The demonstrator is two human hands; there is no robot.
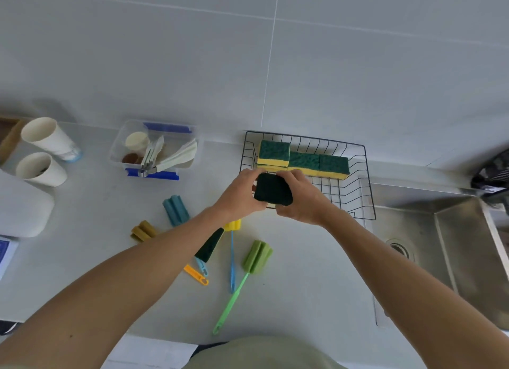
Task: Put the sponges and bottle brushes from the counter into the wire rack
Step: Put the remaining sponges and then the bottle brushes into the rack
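A dark green sponge (272, 189) is held between my left hand (242, 192) and my right hand (298, 198), just over the front left edge of the black wire rack (358, 181). Inside the rack lie several green-and-yellow sponges (303, 160) along its back. On the counter lie bottle brushes: a green one (254, 258), a blue-headed one (176, 210), an ochre-headed one (143, 231) and a yellow-headed one (233, 225) with a blue handle. Another dark green sponge (210, 244) lies partly under my left forearm.
A clear plastic box (121, 148) with blue clips holds utensils at the back. Two white cups (44, 153) lie at the left. A steel sink (440, 244) sits to the right of the rack. White papers (148, 352) lie at the near edge.
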